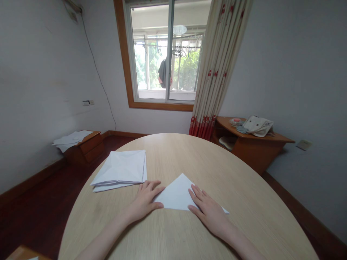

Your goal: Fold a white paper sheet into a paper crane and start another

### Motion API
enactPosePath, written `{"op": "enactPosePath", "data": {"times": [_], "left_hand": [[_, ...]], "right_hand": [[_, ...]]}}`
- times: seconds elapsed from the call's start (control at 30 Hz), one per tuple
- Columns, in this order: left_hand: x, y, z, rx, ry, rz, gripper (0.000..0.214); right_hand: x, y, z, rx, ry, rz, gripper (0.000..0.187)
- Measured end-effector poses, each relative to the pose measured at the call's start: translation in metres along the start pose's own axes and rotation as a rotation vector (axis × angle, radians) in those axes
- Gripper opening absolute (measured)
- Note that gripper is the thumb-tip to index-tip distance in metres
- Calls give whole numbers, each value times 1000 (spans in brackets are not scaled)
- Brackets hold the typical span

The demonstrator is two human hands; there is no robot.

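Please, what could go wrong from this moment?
The left hand is close to the stack and might nudge it. The stack lies near the edge of the table, so a push could send it over. The right hand lies on the paper and might drag it askew.

White folded paper triangle [175, 196], flat on table [168, 234].

Daylight comes from the window [153, 72] beyond the fingers [197, 193], and its glass is very bright. Left of the fingers, the floor [29, 191] is dim. Far to their right, the wall [303, 72] looks stretched and soft.
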State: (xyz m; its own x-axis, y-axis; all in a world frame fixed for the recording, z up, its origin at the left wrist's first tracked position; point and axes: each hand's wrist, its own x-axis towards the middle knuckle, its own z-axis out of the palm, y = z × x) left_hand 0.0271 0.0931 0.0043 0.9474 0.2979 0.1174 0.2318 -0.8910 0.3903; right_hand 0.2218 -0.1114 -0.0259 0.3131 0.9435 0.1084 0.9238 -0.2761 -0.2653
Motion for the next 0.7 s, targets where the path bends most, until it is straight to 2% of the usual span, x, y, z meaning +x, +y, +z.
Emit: {"op": "enactPosePath", "data": {"times": [0.27,0.6,0.7], "left_hand": [[0,1,-7,22,-32,-29,46],[-1,-9,-4,0,-54,32,46],[-1,-9,-4,-15,-29,61,47]], "right_hand": [[-2,11,-16,8,-64,56,56],[-3,11,-25,23,-107,111,57],[-3,10,-25,22,-112,111,57]]}}
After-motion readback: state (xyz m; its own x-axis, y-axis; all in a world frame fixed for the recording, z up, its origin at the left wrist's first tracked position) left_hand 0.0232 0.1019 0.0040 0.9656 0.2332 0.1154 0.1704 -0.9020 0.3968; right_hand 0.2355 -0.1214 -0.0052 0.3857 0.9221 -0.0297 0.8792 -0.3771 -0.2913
